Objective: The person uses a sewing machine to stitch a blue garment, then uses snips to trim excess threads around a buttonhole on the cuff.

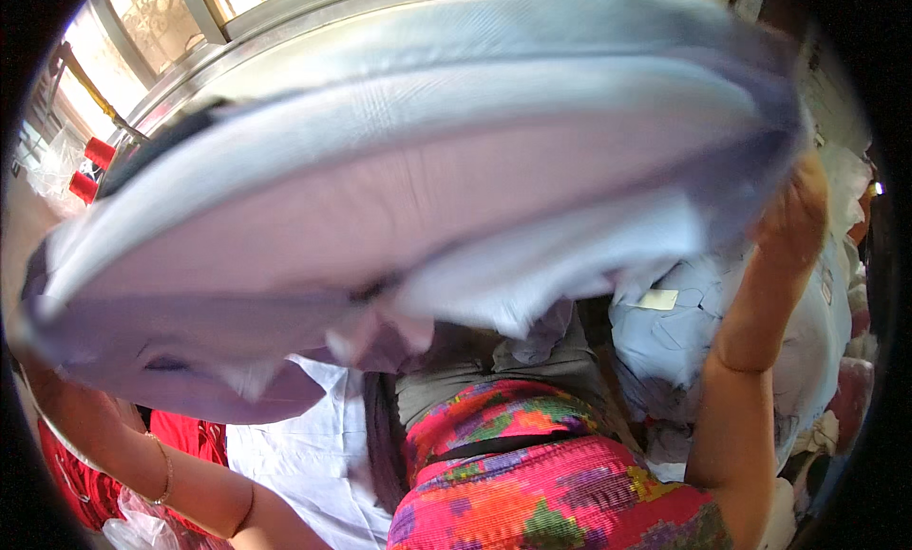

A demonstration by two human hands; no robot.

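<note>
bare forearms, a thin bracelet [167, 474] at the left wrist, a thin band [739, 368] at the right; bright pink multicoloured patterned garment [532, 474], dark waistband.

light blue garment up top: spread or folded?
Spread: the light blue garment is stretched wide between the left hand and right hand, blurred.

Red thread cones [91, 166], blue garment pile [708, 331]

Pale lilac-blue garment [418, 189], spread wide, aloft
</note>
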